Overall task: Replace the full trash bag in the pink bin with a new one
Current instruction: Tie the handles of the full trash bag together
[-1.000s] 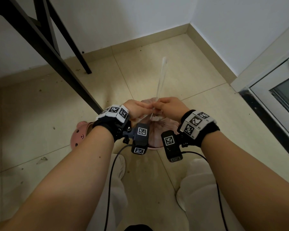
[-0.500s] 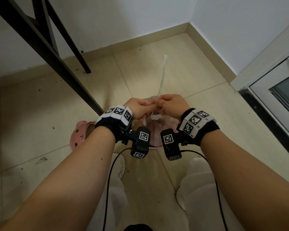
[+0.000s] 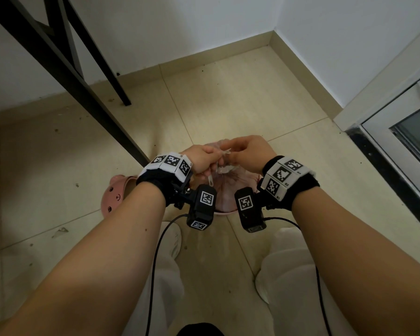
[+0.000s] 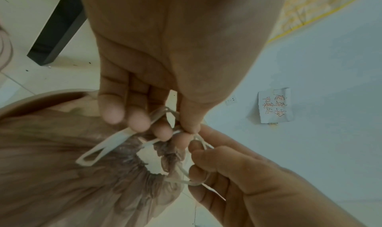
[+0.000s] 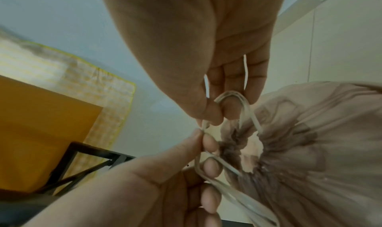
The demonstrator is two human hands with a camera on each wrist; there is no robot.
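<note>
Both hands work above the pink bin (image 3: 224, 212) on the floor. Left hand (image 3: 201, 158) and right hand (image 3: 249, 151) pinch the white drawstring (image 4: 97, 153) of the gathered trash bag (image 4: 62, 173). A pink slipper (image 3: 117, 192) lies left of the bin, near a black bench leg (image 3: 66, 69).

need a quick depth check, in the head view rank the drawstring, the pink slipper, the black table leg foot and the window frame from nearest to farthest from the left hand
1. drawstring: pinched in the left hand itself, over the bag.
2. pink slipper: on the floor, just left of the wrist.
3. black table leg foot: further off, up-left by the wall.
4. window frame: far right, farthest.
</note>
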